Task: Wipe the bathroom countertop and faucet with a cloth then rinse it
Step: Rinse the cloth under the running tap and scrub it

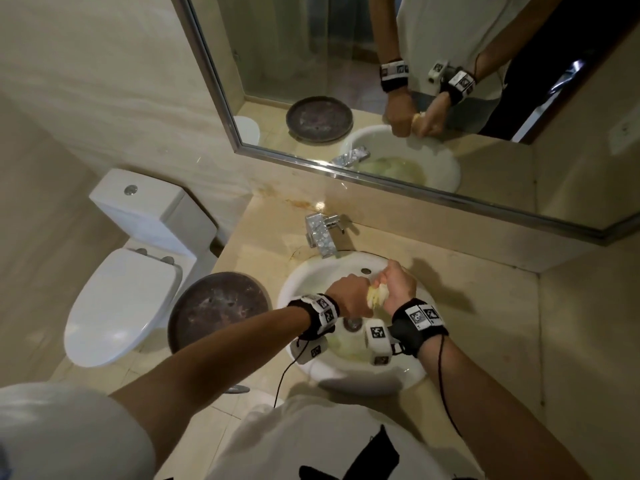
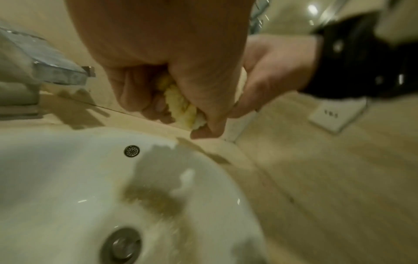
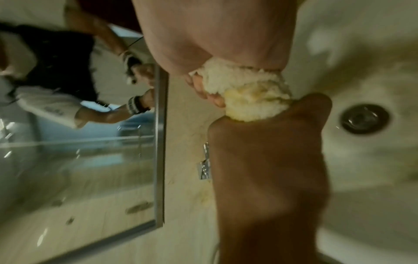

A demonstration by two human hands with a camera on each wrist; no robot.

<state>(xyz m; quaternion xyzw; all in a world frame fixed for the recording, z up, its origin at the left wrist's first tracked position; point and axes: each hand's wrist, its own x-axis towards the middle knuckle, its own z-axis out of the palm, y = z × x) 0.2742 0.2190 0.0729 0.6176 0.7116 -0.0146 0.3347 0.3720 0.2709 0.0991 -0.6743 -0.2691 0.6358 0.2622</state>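
Both my hands hold a small yellow-white cloth (image 1: 376,295) bunched up above the white sink basin (image 1: 304,282). My left hand (image 1: 349,292) grips one end in a fist, and my right hand (image 1: 398,284) grips the other end. The cloth (image 2: 181,105) shows twisted between my left fingers, and in the right wrist view the cloth (image 3: 246,94) bulges out between the two fists. The square chrome faucet (image 1: 320,233) stands behind the basin on the beige countertop (image 1: 485,306). No water runs from it.
A round dark tray (image 1: 218,310) sits on the counter left of the basin. A white toilet (image 1: 131,271) stands further left. The mirror (image 1: 381,81) hangs over the counter. The basin drain (image 1: 351,323) lies below my wrists. A wall outlet (image 2: 334,116) is at right.
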